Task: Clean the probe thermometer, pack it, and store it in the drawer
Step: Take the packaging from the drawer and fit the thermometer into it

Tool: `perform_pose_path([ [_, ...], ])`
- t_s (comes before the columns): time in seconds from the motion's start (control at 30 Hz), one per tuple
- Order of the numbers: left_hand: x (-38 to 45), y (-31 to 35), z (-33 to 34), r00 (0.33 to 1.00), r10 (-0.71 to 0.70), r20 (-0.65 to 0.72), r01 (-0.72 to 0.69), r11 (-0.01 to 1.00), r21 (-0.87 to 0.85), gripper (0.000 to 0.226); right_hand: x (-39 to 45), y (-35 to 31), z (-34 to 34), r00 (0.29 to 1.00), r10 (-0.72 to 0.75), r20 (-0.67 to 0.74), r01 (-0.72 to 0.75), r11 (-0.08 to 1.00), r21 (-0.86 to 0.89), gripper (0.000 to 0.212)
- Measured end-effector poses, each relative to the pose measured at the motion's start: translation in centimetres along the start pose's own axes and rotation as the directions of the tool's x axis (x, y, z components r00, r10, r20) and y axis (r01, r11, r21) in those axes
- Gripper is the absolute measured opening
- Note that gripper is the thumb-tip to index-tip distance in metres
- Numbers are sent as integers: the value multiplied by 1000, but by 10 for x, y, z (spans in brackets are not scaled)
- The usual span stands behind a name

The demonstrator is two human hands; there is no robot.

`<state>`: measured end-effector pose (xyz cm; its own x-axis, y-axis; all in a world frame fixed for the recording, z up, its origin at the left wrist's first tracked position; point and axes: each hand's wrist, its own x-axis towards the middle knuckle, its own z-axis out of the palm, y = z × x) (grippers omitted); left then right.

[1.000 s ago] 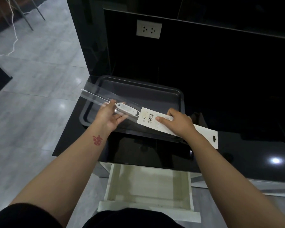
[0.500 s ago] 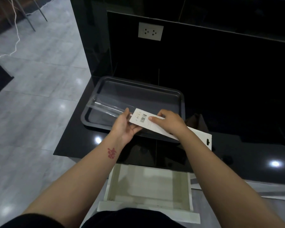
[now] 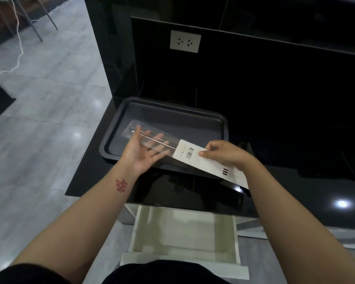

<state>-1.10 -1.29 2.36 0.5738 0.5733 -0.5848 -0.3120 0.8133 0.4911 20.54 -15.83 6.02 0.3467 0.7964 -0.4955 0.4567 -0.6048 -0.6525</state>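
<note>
The probe thermometer's thin metal probe (image 3: 158, 140) lies inside a clear plastic sleeve (image 3: 134, 129), and its head is hidden under the sleeve's white barcode card (image 3: 190, 154). My right hand (image 3: 223, 154) pinches the white card. With its fingers spread flat under the clear part, my left hand (image 3: 139, 155) lies palm up and its thumb rests along the sleeve's edge. The pack hovers over the near side of a dark baking tray (image 3: 223, 124). Below me the white drawer (image 3: 184, 234) stands pulled out, with nothing visible inside.
The tray sits on a glossy black countertop (image 3: 295, 191) that ends at the left over a grey tiled floor (image 3: 39, 130). A black back wall carries a white power outlet (image 3: 185, 41). Metal chair legs and a white cable show at the far left.
The thermometer slid fully into the sleeve, its white head vanishing under the card. My left hand let go of it and opened flat beneath the clear part.
</note>
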Motion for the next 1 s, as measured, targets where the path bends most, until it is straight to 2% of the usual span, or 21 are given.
perform_pose_path([
  [0.13,8,10,-13,998,32,-53,-37,994,-104,61,1,4,-5,999,21,24,-21,1000,-24,26],
  [0.33,8,-5,-10,998,-7,-68,-4,988,-151,54,11,-3,3,1000,10,26,-7,991,-132,21],
  [0.5,9,-11,-6,998,-21,-67,11,988,-153,49,16,-7,1,999,27,37,-17,970,-243,28],
  [0.63,11,-17,-2,998,-42,-47,34,986,-161,58,11,-15,1,999,-6,43,12,987,-158,26],
  [0.77,9,-23,5,997,-75,-22,72,991,-115,61,13,-14,4,998,29,50,-23,993,-119,30],
  [0.87,5,-14,4,998,-67,-1,67,994,-84,50,12,-6,2,997,41,65,-35,996,-85,37],
  [1.0,4,-6,0,999,-46,-18,45,998,-42,45,9,-5,3,996,55,71,-48,993,-105,41],
])
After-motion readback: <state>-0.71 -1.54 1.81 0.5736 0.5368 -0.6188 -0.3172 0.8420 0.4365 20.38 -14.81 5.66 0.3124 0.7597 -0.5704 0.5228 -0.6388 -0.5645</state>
